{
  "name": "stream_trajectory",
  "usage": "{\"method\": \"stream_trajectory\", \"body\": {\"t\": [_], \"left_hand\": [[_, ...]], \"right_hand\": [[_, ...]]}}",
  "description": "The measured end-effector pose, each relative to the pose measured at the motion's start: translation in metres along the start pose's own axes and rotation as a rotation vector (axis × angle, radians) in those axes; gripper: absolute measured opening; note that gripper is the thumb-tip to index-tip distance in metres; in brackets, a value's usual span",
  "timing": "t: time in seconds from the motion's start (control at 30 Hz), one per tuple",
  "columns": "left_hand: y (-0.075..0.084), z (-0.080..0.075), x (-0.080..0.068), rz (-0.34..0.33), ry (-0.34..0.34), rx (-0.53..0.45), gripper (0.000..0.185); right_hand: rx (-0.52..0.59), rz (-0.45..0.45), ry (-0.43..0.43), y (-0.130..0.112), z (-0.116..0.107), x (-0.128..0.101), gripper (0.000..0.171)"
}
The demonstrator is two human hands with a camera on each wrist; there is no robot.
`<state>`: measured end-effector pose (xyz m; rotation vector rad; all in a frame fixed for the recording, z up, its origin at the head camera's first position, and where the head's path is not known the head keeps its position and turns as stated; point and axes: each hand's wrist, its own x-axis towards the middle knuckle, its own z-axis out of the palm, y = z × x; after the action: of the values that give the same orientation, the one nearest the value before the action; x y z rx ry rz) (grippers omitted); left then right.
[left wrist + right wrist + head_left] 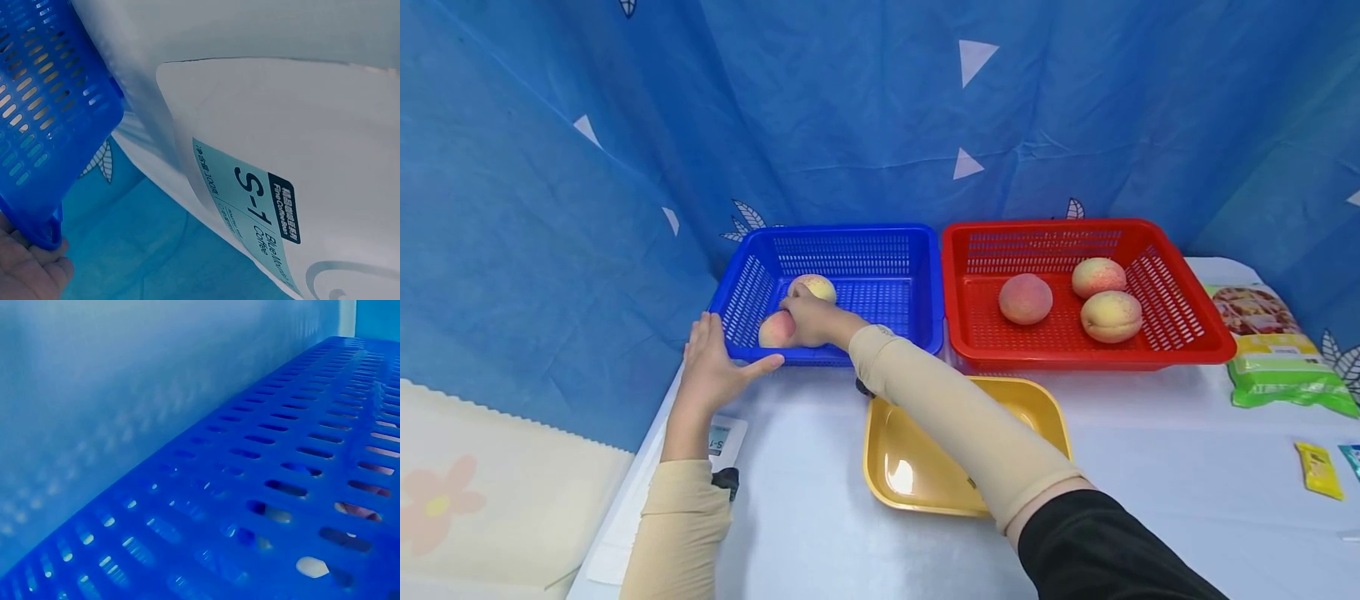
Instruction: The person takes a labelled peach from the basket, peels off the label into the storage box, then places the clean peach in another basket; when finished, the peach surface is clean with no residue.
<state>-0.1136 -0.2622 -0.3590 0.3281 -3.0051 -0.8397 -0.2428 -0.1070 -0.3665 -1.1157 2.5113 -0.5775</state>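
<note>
Left hand (715, 367): fingers straight, palm against the front-left corner of the blue basket (917, 250), thumb along its front rim; it grips nothing. A white packet (300, 187) printed "S-1" lies on the table (820, 517) just below this hand. Right hand (811, 321): reaches over the front rim into the blue basket, fingers curled round a peach (775, 331) at the front-left of the basket floor. Second peach (817, 287): just behind, touching the hand. Yellow tray (1037, 400): in front of both baskets, under the right forearm. Red basket (1180, 333): beside the blue one, holding three peaches (1026, 298). Green bag (1277, 367): far right
</note>
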Motion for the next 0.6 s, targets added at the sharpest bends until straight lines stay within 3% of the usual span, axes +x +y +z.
{"method": "stream_trajectory", "body": {"t": [0.47,0.6], "left_hand": [[0.004,-0.002,0.0,-0.005,-0.01,0.009,0.134],[0.002,-0.001,-0.001,-0.016,-0.018,0.008,0.134]], "right_hand": [[0.014,-0.024,-0.056,0.011,-0.023,-0.02,0.055],[0.023,-0.01,-0.08,0.014,-0.026,-0.027,0.062]]}}
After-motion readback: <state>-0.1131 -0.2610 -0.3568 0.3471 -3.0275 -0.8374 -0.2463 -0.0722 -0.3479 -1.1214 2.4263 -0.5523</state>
